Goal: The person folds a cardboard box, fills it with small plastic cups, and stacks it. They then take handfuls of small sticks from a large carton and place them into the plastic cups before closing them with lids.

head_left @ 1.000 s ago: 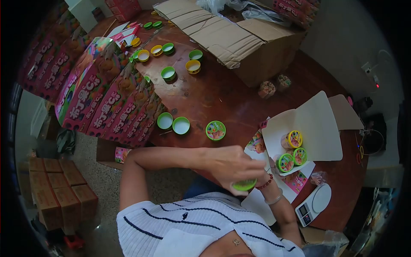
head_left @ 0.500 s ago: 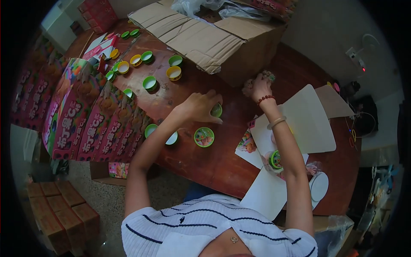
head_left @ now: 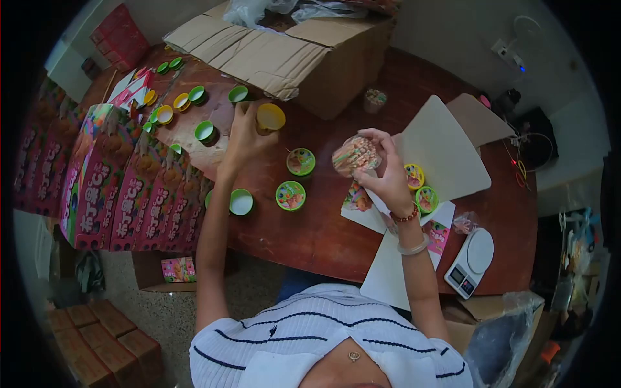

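My left hand has its fingers and thumb around the edge of a yellow lid, its hollow side showing. In my right hand is a clear cup filled with small multicoloured pieces, held tilted above the table. Between my forearms stand two round green-rimmed tubs with pictured tops, one nearer the back and one closer to me. A green lid with a white inside lies beside my left forearm. Another filled cup stands by the cardboard box.
A large cardboard box occupies the back. More green and yellow lids are scattered at left, near stacked pink boxes. An open white carton holds yellow and green tubs at right, near a kitchen scale.
My left hand has left a green-rimmed tub on the table and moved left and back to the yellow lid. My right hand has brought a filled cup forward from the box.
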The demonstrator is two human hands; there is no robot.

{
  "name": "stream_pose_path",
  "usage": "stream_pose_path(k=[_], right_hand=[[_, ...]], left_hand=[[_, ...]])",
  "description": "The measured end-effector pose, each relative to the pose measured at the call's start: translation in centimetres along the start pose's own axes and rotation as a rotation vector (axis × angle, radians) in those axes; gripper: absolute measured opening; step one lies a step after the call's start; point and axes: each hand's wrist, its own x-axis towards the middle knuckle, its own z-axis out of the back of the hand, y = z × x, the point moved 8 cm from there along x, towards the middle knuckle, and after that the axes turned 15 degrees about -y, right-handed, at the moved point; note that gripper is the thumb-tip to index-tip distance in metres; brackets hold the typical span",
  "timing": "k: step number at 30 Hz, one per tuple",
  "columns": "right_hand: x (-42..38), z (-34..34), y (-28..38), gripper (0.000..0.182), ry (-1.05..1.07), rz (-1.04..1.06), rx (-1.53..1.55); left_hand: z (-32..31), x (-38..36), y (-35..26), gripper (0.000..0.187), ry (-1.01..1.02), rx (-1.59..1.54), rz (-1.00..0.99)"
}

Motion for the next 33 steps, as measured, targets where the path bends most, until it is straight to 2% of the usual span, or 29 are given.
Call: stream_pose_path(k=[1, 2, 3, 5, 7, 8, 10, 11, 12, 14, 15, 16, 18, 19, 20, 22, 23, 25, 27, 28, 29, 31, 32, 33], right_hand=[[-1.7, -0.1, 0.7, 0.069, 0.043, -0.132, 0.114], [-3.0, 0.2, 0.9, 0.069, 0.035, -0.121, 0.135], [-4.0, 0.5, 1.0, 0.07, 0.032, -0.103, 0.156], [-6.5, 1.0, 0.2, 0.078, -0.038, -0.21, 0.356], [-8.7, 1.3, -0.3, 0.079, -0.09, -0.314, 0.556], [-9.6, 1.4, -0.5, 0.079, -0.091, -0.31, 0.562], [-11.4, 2.1, -1.8, 0.072, -0.223, -0.422, 0.697], [-11.7, 2.4, -1.6, 0.063, -0.251, -0.37, 0.745], [-12.1, 2.9, -1.6, 0.063, -0.255, -0.368, 0.749], [-12.5, 3.5, -1.1, 0.06, -0.22, -0.325, 0.547], [-12.4, 4.2, -0.1, 0.054, -0.233, -0.265, 0.464], [-12.6, 4.4, 0.2, 0.054, -0.237, -0.263, 0.467], [-12.9, 5.9, 2.2, 0.048, -0.366, 0.001, 0.033], [-12.9, 6.4, 4.2, 0.035, -0.376, 0.232, -0.223], [-13.2, 6.3, 4.1, 0.035, -0.385, 0.23, -0.222], [-14.1, 6.6, 0.5, 0.038, -0.498, -0.158, 0.142], [-13.5, 6.2, -1.8, 0.048, -0.436, -0.362, 0.31], [-16.0, 2.2, -4.9, 0.056, -0.159, -1.091, 0.923], [-15.0, 4.5, -2.6, 0.051, -0.308, -0.528, 0.646], [-14.7, 5.7, 0.7, 0.052, -0.452, -0.107, 0.295], [-14.5, 6.4, 3.7, 0.056, -0.402, 0.081, 0.059], [-15.1, 5.0, -2.5, 0.063, -0.062, -0.426, 0.355], [-15.4, 5.3, -2.5, 0.063, -0.081, -0.428, 0.356], [-15.7, 6.1, -2.1, 0.058, -0.244, -0.351, 0.376]], left_hand=[[0.4, -0.7, -4.4, 0.066, 0.076, -0.074, -0.12], [0.3, -1.6, -7.8, 0.076, 0.193, -0.13, -0.162], [-0.1, -2.8, -10.6, 0.078, 0.319, -0.235, -0.112], [-0.4, -5.0, -15.0, 0.08, 0.581, -0.413, -0.002], [-1.6, -6.7, -16.8, 0.068, 0.551, -0.533, -0.149], [-2.2, -7.5, -17.5, 0.057, 0.552, -0.598, -0.07], [-2.9, -8.2, -18.9, 0.051, 0.53, -0.562, -0.055], [-3.1, -8.3, -19.4, 0.046, 0.502, -0.534, -0.035], [-3.5, -8.7, -20.0, 0.046, 0.506, -0.531, -0.039], [-4.6, -9.5, -20.4, 0.037, 0.541, -0.448, 0.023], [-4.8, -9.8, -20.8, 0.034, 0.53, -0.379, 0.041], [-4.9, -10.2, -21.3, 0.034, 0.533, -0.377, 0.037], [-5.6, -11.2, -21.1, 0.035, 0.579, -0.18, 0.066], [-6.2, -11.7, -21.1, 0.035, 0.582, -0.178, 0.061], [-6.3, -11.6, -21.5, 0.038, 0.514, -0.249, 0.031], [-6.0, -12.1, -22.9, 0.044, 0.404, -0.27, -0.11], [-5.3, -12.5, -24.4, 0.046, 0.369, -0.221, -0.219], [-5.1, -12.9, -25.3, 0.049, 0.428, -0.224, -0.317], [-5.6, -11.9, -24.0, 0.04, 0.426, -0.313, -0.161], [-5.8, -11.5, -22.9, 0.037, 0.318, -0.397, -0.066], [-6.2, -11.6, -22.0, 0.035, 0.3, -0.472, -0.052], [-6.1, -11.7, -22.1, 0.033, 0.317, -0.508, -0.054], [-6.0, -11.7, -23.1, 0.033, 0.333, -0.514, -0.061], [-5.9, -11.8, -24.1, 0.032, 0.365, -0.436, -0.096]])
